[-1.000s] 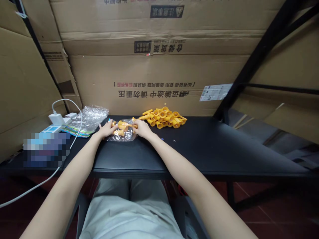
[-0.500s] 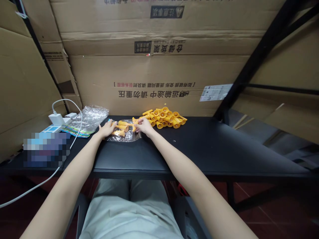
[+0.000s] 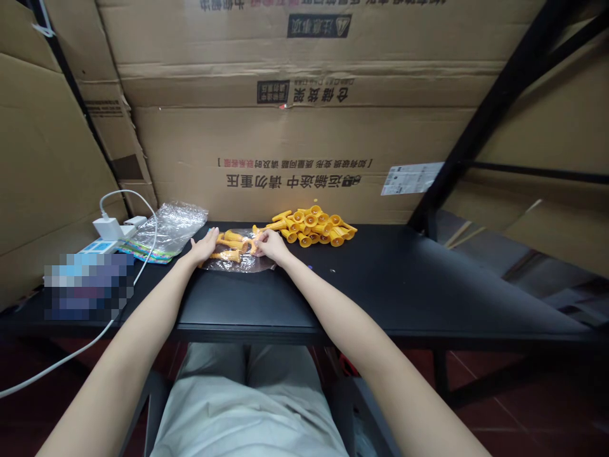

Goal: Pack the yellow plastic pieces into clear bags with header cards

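A clear plastic bag [image 3: 216,263] lies flat on the black table, with several yellow trumpet-shaped plastic pieces [image 3: 228,256] inside or under its film. My left hand [image 3: 204,246] rests on the bag's left end, fingers stretched out and thumb apart. At the bag's right end, my right hand [image 3: 271,246] pinches a yellow piece [image 3: 254,244], its far part hidden by the fingers. Whether this piece is fully inside the bag I cannot tell. Just beyond my right hand sits a pile of the same yellow pieces [image 3: 311,222], flared ends mostly facing me.
To the left lie a stack of clear bags [image 3: 178,222], a power strip with a white charger [image 3: 107,227] and a blurred-out object [image 3: 90,285]. A white cable [image 3: 137,279] loops over the table edge. Cardboard [image 3: 295,136] walls the back; a black metal post [image 3: 480,120] stands right.
My right hand has shifted slightly with the yellow piece at the bag's right end. The pieces in the bag have moved a little; my left hand has slid slightly left.
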A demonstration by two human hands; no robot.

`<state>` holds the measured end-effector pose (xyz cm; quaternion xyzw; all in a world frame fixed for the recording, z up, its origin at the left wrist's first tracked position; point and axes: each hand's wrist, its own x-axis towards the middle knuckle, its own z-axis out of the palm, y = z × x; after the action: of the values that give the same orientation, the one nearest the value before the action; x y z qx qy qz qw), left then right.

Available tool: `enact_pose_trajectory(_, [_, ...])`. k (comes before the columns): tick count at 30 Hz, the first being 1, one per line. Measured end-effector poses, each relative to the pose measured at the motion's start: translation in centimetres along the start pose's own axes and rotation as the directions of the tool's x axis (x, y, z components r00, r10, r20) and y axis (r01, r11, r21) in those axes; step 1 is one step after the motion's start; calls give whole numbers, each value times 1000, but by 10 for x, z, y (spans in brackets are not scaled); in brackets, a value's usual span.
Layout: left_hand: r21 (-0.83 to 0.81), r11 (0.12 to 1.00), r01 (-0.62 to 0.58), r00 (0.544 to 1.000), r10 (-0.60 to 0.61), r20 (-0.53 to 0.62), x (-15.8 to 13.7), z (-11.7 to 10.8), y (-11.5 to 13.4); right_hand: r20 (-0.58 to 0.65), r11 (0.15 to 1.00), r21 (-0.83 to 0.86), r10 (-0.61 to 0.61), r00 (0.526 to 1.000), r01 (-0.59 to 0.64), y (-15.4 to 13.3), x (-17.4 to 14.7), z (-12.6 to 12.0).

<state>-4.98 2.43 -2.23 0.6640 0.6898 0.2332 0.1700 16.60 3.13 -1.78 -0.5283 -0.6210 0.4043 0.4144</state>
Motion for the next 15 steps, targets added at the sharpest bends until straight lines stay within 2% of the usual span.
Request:
enact_pose_trajectory(3, [-33,999,-17,1000,17,-17,1,2,-1,-3,998,-48,-33,999,33,-4,-3,0])
enact_pose_trajectory(7, [-59,998,-35,999,34,-10,0,3,-1,51,986,153,67,996,-74,-10,-8,1])
enact_pose_trajectory(10, [-60,998,-34,999,33,-21,0,3,0,51,953,284,93,994,-104,-9,-8,2])
enact_pose_trajectory(15, [-154,988,-20,994,3,-110,8,5,-4,66,929,346,118,991,-134,-4,-4,4])
